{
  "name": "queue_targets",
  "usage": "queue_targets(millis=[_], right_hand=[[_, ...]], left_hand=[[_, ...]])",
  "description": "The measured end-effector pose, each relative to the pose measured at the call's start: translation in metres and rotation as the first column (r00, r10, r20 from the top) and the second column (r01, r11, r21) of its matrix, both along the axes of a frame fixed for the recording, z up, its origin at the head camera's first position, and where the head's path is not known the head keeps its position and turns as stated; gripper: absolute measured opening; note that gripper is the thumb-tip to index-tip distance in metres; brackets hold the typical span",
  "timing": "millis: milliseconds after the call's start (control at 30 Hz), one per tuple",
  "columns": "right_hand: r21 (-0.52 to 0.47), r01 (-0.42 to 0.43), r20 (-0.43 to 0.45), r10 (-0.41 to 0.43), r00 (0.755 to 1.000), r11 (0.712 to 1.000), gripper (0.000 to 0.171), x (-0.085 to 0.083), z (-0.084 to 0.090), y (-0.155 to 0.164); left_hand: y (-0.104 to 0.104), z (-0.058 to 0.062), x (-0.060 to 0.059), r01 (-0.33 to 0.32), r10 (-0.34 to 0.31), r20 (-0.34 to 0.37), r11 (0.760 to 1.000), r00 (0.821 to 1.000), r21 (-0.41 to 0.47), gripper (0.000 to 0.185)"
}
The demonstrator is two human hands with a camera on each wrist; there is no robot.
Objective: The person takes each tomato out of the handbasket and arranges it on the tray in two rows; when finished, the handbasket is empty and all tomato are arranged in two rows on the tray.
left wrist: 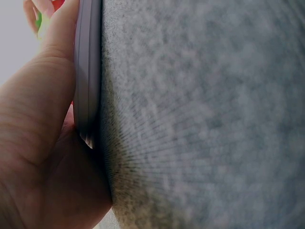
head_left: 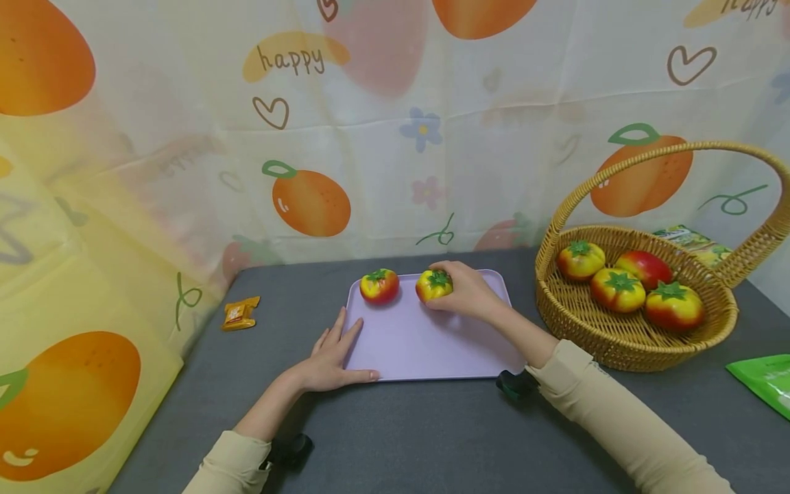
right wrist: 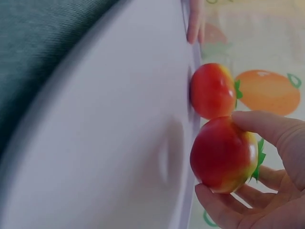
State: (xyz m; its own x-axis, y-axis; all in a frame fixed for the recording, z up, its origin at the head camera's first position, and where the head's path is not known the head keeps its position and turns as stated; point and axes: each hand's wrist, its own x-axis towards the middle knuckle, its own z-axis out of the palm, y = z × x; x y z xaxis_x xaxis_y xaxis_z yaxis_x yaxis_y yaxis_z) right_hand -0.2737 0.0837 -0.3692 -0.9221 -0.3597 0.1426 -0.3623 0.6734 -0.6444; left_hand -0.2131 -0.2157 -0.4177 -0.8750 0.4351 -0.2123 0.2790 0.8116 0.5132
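Note:
My right hand (head_left: 470,291) pinches a red-and-yellow, tomato-like fruit (head_left: 430,287) with a green leafy top, thumb on one side and fingers on the other. It is over the back of a pale purple tray (head_left: 426,350). A similar fruit (head_left: 379,287) sits to its left, near the tray's back left corner. My left hand (head_left: 330,360) rests at the tray's front left corner, fingers spread along the left edge and thumb along the front rim. In the right wrist view the held fruit (right wrist: 223,155) shows its smooth red underside; the left wrist view shows the tray's edge (left wrist: 87,71) by the hand.
A wicker basket (head_left: 607,348) with a tall handle stands at the right, holding several similar fruits (head_left: 617,289). A small orange wrapped packet (head_left: 241,313) lies at the left. A green packet (head_left: 765,381) is at the right edge. A printed cloth (head_left: 382,171) hangs behind the grey table.

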Motion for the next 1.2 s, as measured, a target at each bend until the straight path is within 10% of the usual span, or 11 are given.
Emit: queue_targets(millis=[1200], right_hand=[[0.083,0.048,0.048,-0.052,0.997,0.995,0.071,-0.023,-0.009,-0.020]], left_hand=[[0.001,0.002,0.001,-0.016,0.016,0.020,1.000,1.000,-0.006,0.108]])
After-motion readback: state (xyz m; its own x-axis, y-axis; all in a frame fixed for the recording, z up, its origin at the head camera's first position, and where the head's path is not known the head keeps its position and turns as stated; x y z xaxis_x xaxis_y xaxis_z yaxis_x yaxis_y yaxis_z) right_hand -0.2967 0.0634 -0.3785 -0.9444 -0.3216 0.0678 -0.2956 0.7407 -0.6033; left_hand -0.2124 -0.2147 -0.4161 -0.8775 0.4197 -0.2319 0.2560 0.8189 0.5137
